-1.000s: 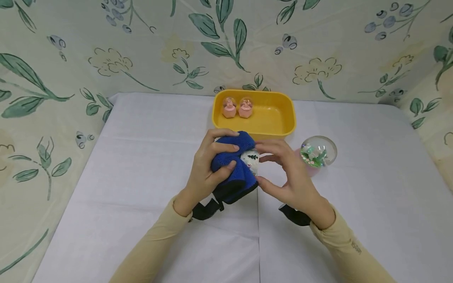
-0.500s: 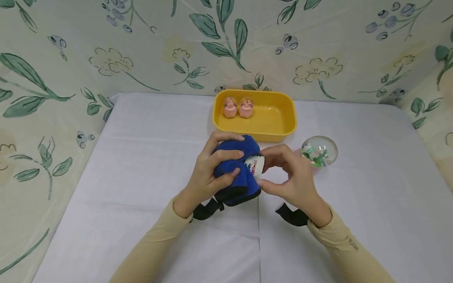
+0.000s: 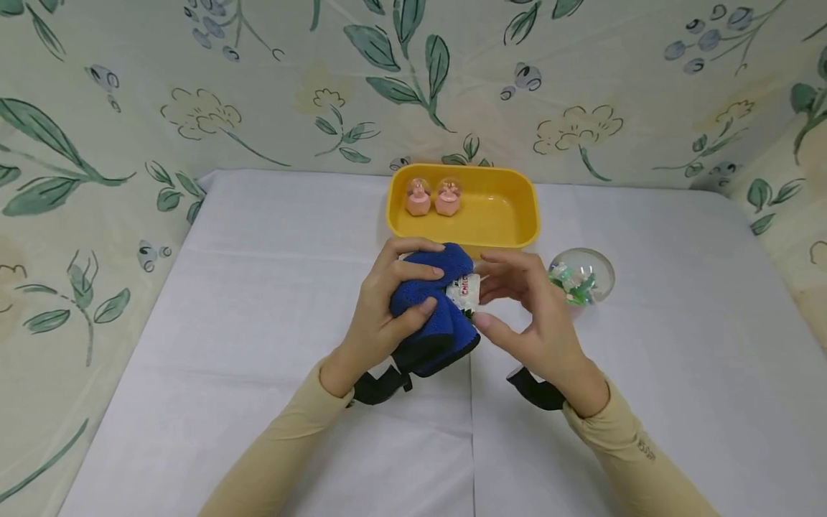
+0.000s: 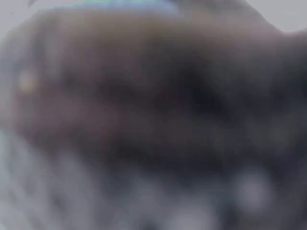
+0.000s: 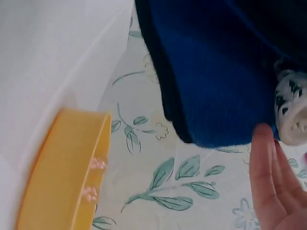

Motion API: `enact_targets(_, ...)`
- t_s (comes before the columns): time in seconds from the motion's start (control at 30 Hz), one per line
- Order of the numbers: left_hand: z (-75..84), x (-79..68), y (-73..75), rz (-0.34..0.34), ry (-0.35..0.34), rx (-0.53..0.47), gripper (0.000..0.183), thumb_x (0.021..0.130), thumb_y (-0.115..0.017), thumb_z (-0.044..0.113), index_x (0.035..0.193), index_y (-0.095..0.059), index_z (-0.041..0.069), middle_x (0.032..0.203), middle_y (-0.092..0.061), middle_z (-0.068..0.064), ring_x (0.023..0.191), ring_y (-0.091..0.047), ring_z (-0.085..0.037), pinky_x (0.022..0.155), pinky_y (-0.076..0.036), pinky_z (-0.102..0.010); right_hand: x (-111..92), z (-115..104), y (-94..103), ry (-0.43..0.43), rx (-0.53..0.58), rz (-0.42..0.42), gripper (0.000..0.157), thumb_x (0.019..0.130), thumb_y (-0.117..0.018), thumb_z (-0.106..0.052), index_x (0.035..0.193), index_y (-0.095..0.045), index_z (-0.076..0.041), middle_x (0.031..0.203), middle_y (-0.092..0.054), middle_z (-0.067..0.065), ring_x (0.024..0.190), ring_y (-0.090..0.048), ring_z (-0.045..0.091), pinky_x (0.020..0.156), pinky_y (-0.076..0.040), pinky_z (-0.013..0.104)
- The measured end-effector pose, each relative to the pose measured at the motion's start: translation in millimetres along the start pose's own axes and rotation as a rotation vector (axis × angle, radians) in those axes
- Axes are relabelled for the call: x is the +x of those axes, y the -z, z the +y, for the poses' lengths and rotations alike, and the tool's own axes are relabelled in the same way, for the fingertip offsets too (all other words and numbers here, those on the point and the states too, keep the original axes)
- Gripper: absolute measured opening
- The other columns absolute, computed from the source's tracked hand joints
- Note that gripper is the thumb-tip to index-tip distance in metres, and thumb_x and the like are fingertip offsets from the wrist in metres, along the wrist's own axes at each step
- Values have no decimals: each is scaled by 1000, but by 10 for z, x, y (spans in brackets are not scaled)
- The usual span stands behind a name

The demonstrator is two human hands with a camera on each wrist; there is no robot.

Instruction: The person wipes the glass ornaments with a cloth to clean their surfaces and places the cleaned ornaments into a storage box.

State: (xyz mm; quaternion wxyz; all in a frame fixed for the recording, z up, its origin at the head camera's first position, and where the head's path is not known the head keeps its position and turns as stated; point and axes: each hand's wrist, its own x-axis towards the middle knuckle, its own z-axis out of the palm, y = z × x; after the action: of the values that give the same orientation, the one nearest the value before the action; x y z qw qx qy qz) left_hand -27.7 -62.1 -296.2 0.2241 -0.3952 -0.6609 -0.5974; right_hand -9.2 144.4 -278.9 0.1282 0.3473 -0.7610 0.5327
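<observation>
My left hand (image 3: 377, 305) grips a blue cloth (image 3: 426, 291) with black edging, bunched round a white ornament (image 3: 463, 289). Only the ornament's rounded end shows, printed with dark trees and red lettering; the rest is hidden inside the cloth. From the right, thumb and fingertips of my right hand (image 3: 539, 316) hold this end at its edges. In the right wrist view the cloth (image 5: 211, 91) hangs down, with the fingers (image 5: 263, 153) beside the white ornament (image 5: 291, 109). The left wrist view is a dark blur.
Behind my hands stands a yellow tray (image 3: 500, 208) with two small pink domed figures (image 3: 418, 199) at its left end. A snow globe (image 3: 581, 276) on a pink base, with green and white decoration, stands right of my right hand. Floral fabric (image 3: 258, 86) hangs behind the white-covered table.
The white ornament has turned within the cloth, so different print shows. My right fingers have shifted on it and spread a little wider. The left hand keeps its grip.
</observation>
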Motion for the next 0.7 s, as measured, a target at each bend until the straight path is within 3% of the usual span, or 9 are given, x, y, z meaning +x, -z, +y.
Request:
enact_targets(0.1,2,6,10,26,56,-26,40,98,-47,43,107,-53,5,121,-50,-21,114,-48,-31,96,-42,-45,29,4,11,183,-157,-17,54,91,-60,-42,122,-51,2,122,-51,21,107,-53,27,91,-46,26)
enact_targets(0.17,3,5,13,27,85,-52,43,98,-47,44,108,-53,3,122,-50,-21,114,-48,-30,97,-41,-46,43,9,8,258,-205,-23,46,92,-59,-39,119,-56,-1,121,-49,22,111,-49,31,95,-44,27)
enact_targets(0.27,5,1,-2,8,102,-67,44,98,-46,45,108,-53,2,123,-49,-21,115,-47,-30,98,-40,-45,47,29,6,338,-272,1,41,93,-59,-37,114,-61,-2,113,-53,22,103,-54,31,95,-44,24)
enact_targets(0.4,-9,-14,-32,-11,65,-42,40,98,-46,44,107,-53,5,121,-49,-21,114,-47,-31,97,-42,-44,34,59,8,387,-331,69,44,91,-62,-39,108,-64,1,102,-59,19,89,-59,28,90,-45,19)
enact_targets(0.53,-15,-17,-44,-28,-8,3,34,98,-49,40,106,-54,7,120,-47,-22,113,-47,-34,95,-44,-45,18,89,-7,332,-220,90,49,89,-65,-39,106,-62,7,97,-62,17,82,-60,22,81,-49,18)
enact_targets(0.7,0,-19,-37,-64,-82,50,29,96,-54,36,107,-55,9,122,-45,-22,112,-47,-36,95,-44,-47,-14,95,-22,121,56,78,56,85,-71,-35,105,-56,15,99,-64,10,81,-62,14,73,-53,21)
